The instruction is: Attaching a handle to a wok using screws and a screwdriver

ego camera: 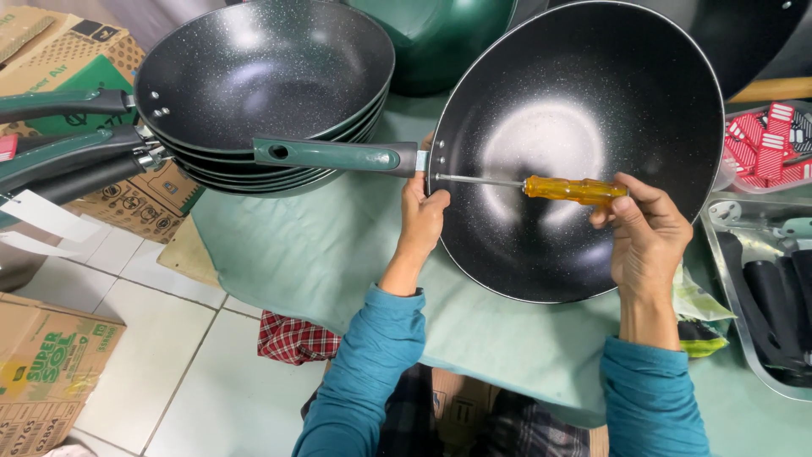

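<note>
Two hands are at work in the head view, and both are yours. Your left hand (423, 213) clamps the rim of the dark speckled wok (584, 148) right where the green handle (334, 156) meets it, its grip closed on that joint. Your right hand (644, 233) wraps its grip around the amber handle of the screwdriver (533, 185), whose thin shaft runs across the inside of the pan to the wall at the handle joint. The wok itself stands tilted on edge over the pale green surface (313, 245), its inside turned toward you.

Judging by this, you are fastening the handle to the pan from the inside. The tip looks seated at the fixing point, though the screw head is too small to see. Next, keep the shaft square to the pan wall and keep the left hand braced so the handle cannot twist.

To your left a stack of finished woks (262, 85) sits with handles pointing outward, near the cardboard boxes (59, 355). On your right lies a metal tray (761, 288) of dark parts.
</note>
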